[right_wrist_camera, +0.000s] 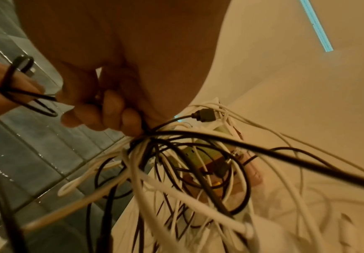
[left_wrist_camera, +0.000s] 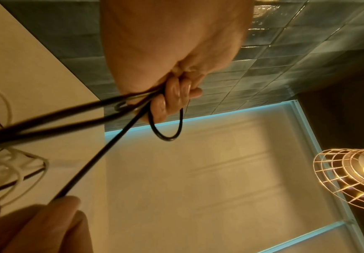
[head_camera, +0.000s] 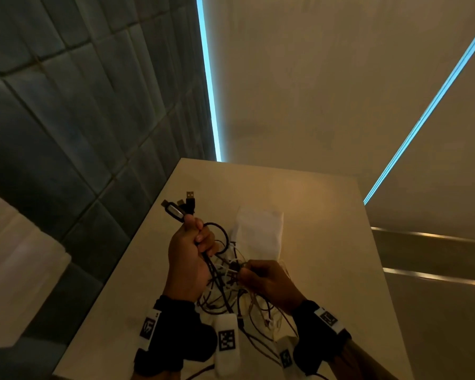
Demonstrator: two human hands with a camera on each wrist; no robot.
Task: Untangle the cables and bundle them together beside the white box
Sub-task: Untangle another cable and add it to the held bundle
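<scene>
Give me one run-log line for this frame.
left hand: grips black cables | right hand: pinches tangle | white box: behind | stage: untangling

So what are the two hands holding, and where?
The left hand grips black cables just below their USB plugs. The right hand pinches the tangle at its knotted middle.

White box (head_camera: pixel 259 231) blurred, near end hidden behind cable tangle (head_camera: pixel 231 286).
</scene>
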